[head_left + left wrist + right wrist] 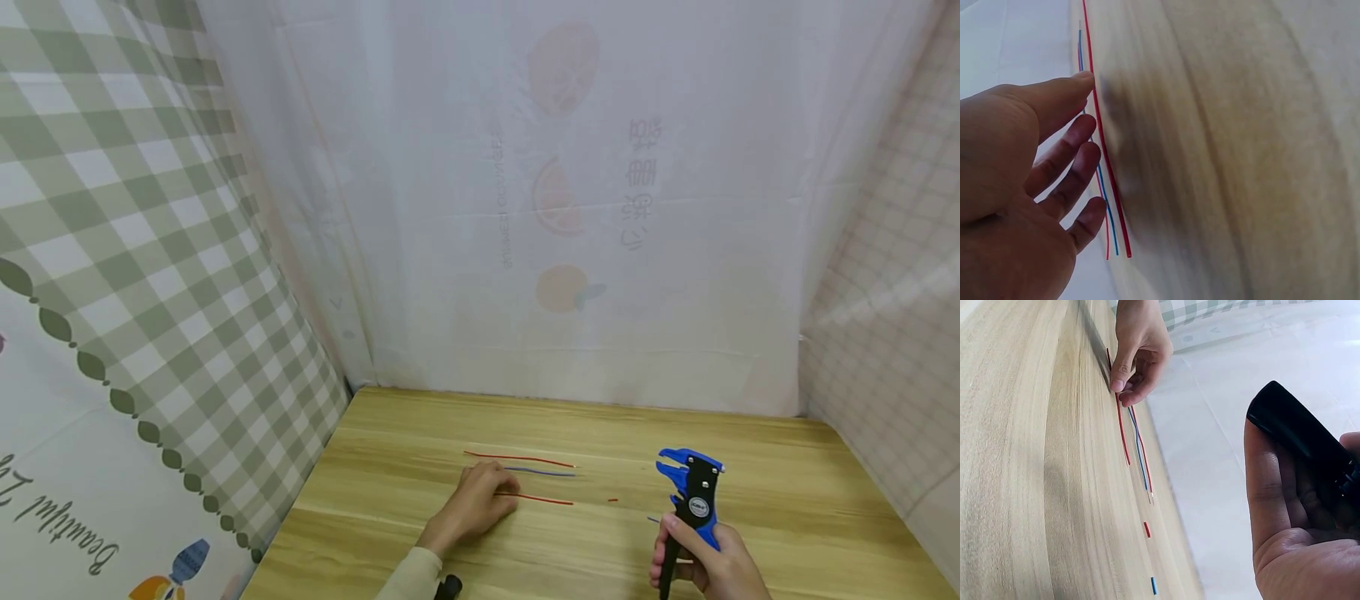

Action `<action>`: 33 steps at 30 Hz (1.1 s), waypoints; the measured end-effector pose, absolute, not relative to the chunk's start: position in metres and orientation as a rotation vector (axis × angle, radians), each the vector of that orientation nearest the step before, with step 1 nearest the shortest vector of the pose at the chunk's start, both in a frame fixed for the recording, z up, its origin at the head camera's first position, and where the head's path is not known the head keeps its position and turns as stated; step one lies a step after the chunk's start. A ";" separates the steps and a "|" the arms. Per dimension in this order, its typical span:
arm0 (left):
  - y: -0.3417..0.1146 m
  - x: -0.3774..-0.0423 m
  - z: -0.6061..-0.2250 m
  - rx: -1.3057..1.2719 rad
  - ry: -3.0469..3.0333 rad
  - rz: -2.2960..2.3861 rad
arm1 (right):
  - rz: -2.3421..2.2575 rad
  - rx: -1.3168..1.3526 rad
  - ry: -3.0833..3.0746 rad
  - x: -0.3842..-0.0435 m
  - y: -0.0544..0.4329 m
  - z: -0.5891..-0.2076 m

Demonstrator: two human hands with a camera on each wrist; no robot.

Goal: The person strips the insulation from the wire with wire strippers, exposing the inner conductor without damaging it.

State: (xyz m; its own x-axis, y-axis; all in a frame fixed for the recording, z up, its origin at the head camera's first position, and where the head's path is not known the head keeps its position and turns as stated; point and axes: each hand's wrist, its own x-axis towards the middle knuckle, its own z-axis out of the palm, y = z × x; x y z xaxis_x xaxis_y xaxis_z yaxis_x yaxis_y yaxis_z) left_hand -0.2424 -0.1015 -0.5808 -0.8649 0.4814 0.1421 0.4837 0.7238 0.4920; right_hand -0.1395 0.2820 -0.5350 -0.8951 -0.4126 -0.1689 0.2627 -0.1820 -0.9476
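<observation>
Head view: is looking forward and down from farthest off, covering the table (570, 550), white cloth (450, 258) behind, left hand (477, 500) and right hand (716, 562). Left wrist view: is looking from close range across the left hand to the wires (1116, 199). Right wrist view: is facing past the near right hand toward the left hand. All three are sharing the left hand and wires; head and right wrist, also two cut pieces (1146, 529).

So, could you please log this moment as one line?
left hand: by front red wire; right hand: holds wire stripper; blue wire: on table
</observation>
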 end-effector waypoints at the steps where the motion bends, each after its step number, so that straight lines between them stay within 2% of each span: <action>1: -0.101 -0.242 -0.581 -0.816 -2.919 -0.835 | -2.117 -0.170 1.661 -0.140 0.282 -0.535; 33: -0.099 -0.241 -0.584 -0.816 -2.921 -0.833 | -2.130 -0.215 1.643 -0.136 0.282 -0.539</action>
